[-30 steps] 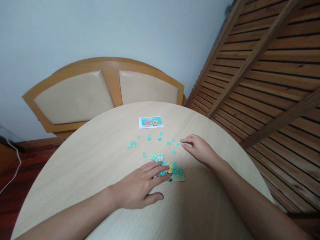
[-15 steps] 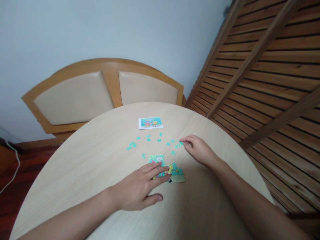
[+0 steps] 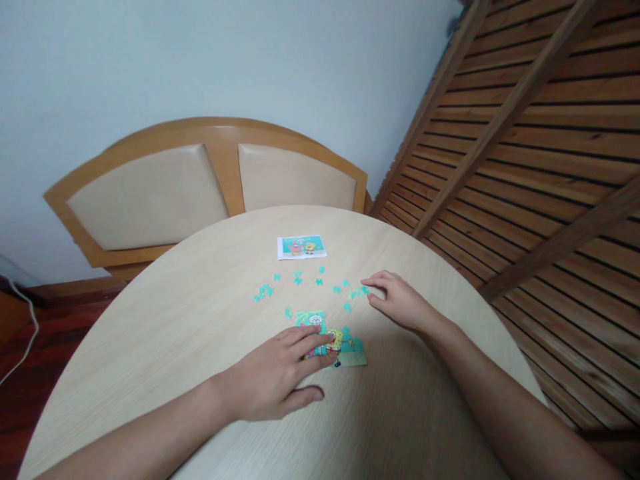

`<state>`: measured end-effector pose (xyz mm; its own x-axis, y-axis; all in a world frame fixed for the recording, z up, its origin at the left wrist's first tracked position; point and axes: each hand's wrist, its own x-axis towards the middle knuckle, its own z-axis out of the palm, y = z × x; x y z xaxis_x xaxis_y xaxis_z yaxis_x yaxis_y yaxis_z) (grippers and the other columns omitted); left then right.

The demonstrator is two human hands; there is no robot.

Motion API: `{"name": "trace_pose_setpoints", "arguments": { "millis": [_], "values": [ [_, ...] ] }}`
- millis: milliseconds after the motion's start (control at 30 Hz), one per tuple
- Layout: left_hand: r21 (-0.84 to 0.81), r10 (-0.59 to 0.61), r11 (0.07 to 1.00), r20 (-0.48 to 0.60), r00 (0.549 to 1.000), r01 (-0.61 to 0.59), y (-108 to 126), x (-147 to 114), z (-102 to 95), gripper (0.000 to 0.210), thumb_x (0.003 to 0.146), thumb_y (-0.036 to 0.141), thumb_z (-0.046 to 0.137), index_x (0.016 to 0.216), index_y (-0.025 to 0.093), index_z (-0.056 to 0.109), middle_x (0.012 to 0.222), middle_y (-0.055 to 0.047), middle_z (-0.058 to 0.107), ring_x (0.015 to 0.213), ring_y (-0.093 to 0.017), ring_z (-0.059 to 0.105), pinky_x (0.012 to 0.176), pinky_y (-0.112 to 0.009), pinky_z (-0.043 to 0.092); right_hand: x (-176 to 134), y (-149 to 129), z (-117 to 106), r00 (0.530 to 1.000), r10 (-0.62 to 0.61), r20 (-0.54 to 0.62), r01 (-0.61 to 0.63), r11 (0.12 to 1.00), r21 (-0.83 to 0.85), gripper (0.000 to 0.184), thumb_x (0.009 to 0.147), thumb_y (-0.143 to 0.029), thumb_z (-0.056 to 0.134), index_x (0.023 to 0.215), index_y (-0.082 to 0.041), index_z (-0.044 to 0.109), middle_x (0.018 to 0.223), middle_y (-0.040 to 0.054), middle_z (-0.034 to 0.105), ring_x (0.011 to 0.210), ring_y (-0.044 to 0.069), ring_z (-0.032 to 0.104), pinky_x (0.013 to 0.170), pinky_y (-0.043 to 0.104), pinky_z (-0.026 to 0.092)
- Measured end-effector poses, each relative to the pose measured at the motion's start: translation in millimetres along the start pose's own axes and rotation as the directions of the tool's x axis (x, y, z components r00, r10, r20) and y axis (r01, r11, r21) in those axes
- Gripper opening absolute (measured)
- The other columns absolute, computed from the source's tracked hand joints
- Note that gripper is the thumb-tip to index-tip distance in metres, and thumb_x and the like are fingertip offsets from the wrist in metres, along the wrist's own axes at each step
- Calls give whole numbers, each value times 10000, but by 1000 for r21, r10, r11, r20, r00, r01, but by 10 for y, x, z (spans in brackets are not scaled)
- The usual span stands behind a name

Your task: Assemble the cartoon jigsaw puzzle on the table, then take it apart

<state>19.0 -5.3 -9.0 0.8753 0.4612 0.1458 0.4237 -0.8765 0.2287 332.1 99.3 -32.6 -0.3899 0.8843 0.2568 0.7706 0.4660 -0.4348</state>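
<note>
My left hand (image 3: 280, 373) lies flat with fingers spread over the left part of a partly joined cartoon jigsaw puzzle (image 3: 353, 355). Its fingers cover some of the picture; a yellow square figure and a pale-headed figure show around them. At the right end of the loose pieces is my right hand (image 3: 397, 300), thumb and forefinger parted. A teal puzzle piece (image 3: 365, 291) lies on the table at its fingertips. More teal pieces (image 3: 356, 294) are beside it, and another piece (image 3: 347, 307) sits just nearer to me.
Several loose pieces (image 3: 263, 292) form a cluster on the left, with others (image 3: 298, 281) across the middle. Behind them lies a printed picture card (image 3: 305, 247). The round wooden table (image 3: 150, 347) meets a cushioned chair back (image 3: 295, 170) and a slatted wooden panel (image 3: 550, 200).
The joined puzzle has slid slightly left under my left hand. My right thumb and forefinger have parted, and the piece between them now shows on the table.
</note>
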Motion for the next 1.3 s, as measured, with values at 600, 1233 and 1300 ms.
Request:
{"name": "trace_pose_setpoints", "arguments": {
  "millis": [600, 1233, 1300],
  "values": [
    [-14, -2, 1000, -32, 999, 1, -8, -22, 32, 532, 991, 425, 551, 1468, 213, 447, 1544, -108, 440, 1429, -316, 393, 1181, -490, 354, -23, 70, -89, 997, -43, 61, 34, 991, 133, 355, 796, -54, 506, 967, -221, 768, 1021, 65, 726, 981, 215, 669, 930, 362, 499],
    [37, 45, 998, -99, 994, -42, 63, 30, -1, 439, 996, 373, 536, 1362, 133, 540, 1328, -177, 576, 1284, -330, 518, 1097, -505, 448, -87, -167, -151, 975, -52, 217, 5, 977, 213, 195, 849, -322, 653, 941, -209, 781, 967, 74, 748, 884, 208, 683, 836, 321, 509],
    [62, 74, 996, -133, 988, -66, 23, 7, -84, 298, 1002, 299, 502, 1224, 142, 624, 1252, -142, 626, 1195, -290, 577, 1052, -468, 488, -100, -210, -161, 973, -1, 229, -46, 978, 202, 217, 831, -335, 665, 955, -195, 776, 959, 79, 744, 862, 210, 679, 811, 319, 512]
  ]
}}
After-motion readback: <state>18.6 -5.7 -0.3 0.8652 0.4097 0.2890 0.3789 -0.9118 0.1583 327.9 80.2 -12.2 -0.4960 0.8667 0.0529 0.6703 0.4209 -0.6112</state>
